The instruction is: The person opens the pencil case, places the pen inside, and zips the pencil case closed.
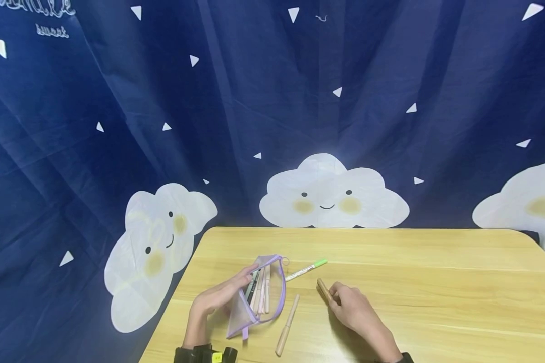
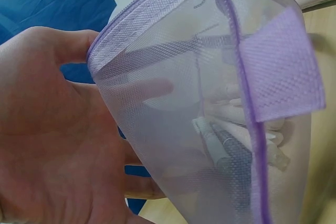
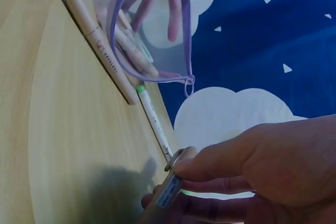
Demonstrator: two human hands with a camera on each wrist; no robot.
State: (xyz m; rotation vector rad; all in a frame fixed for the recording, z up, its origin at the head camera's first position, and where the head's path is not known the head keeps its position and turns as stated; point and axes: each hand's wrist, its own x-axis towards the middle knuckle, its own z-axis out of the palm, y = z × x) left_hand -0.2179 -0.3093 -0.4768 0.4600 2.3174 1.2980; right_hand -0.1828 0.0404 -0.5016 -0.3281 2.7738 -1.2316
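Note:
On the left of the table, a see-through mesh pencil pouch (image 1: 238, 322) with purple edging stands with its mouth held open. My left hand (image 1: 220, 296) grips its upper edge, thumb at the rim and fingers behind the mesh (image 2: 152, 129). Several pale and dark pens (image 1: 262, 290) lie inside. My right hand (image 1: 358, 310) pinches a tan pen (image 1: 324, 289) to the right of the pouch. That pen has a clip and a small barcode label (image 3: 169, 191) in the right wrist view.
A beige pen (image 1: 287, 326) lies on the table just right of the pouch. Behind it, a white pen with a green cap (image 1: 306, 269) lies by the pouch's zipper ring (image 1: 285, 261). A blue cloud-patterned curtain (image 1: 236, 126) hangs beyond the table's back edge.

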